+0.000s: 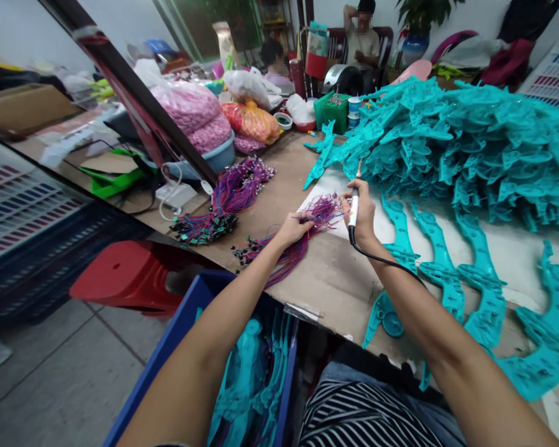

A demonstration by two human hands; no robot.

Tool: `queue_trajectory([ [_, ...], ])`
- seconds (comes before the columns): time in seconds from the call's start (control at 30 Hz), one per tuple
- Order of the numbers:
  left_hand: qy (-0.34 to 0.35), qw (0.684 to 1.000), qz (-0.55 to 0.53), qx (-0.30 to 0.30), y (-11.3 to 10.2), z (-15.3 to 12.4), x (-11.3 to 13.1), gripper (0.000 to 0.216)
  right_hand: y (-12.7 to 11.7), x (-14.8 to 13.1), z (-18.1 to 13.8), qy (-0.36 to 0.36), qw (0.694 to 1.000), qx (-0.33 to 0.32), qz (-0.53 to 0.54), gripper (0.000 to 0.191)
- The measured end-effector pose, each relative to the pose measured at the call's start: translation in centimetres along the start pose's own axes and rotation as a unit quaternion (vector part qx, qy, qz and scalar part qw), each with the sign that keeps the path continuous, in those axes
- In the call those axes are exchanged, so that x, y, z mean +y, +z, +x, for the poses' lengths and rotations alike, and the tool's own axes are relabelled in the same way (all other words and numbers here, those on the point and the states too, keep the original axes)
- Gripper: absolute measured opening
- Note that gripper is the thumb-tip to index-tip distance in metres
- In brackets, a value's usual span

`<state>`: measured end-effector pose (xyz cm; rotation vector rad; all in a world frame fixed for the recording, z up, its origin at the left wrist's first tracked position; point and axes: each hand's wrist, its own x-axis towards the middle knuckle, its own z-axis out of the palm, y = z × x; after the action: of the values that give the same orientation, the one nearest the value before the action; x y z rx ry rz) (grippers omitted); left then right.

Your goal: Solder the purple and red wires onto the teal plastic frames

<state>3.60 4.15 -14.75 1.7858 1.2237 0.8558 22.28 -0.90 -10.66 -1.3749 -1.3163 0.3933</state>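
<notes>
My right hand point(364, 214) is closed round a soldering iron point(353, 208) with a white handle. The iron's tip points away from me, and its black cord runs back over my right forearm. My left hand point(294, 228) has its fingers closed on the bundle of thin red, blue and purple wires point(326, 211) lying on the table. Small dark connectors sit at the near end of this bundle. Right of my hands, several turquoise plastic parts point(433, 248) lie in a row.
A large heap of turquoise parts point(470, 143) covers the back right. More wire bundles point(237, 192) lie at left, near a blue basin point(223, 155) with bagged pink pieces. A blue crate point(195, 310) holds turquoise parts below. A red stool point(121, 276) stands left. Two people sit beyond.
</notes>
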Motion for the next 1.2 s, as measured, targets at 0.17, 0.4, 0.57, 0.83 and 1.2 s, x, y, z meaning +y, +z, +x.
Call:
queue_trajectory([
  [0.17,-0.006,0.999,-0.003,0.033,-0.1,-0.2,0.3,0.009,-0.3,0.3,-0.1,0.007,1.000,-0.020,0.000,0.022],
  [0.4,-0.011,0.994,0.047,0.096,-1.2,0.1,0.5,0.021,-1.4,-0.5,0.7,0.011,1.000,0.009,0.009,0.026],
  [0.57,-0.015,0.985,0.101,0.137,-1.5,0.2,0.5,0.032,-1.5,-1.0,0.9,-0.004,1.000,-0.009,0.012,0.024],
  [0.83,-0.040,0.974,0.161,0.155,-1.9,-1.0,1.0,0.030,-3.1,-0.9,2.1,-0.038,0.996,0.012,0.078,0.030],
  [1.2,0.064,0.985,-0.102,-0.124,2.3,-0.6,7.9,0.020,-3.9,-1.1,0.9,0.022,0.968,-0.091,0.231,0.042],
])
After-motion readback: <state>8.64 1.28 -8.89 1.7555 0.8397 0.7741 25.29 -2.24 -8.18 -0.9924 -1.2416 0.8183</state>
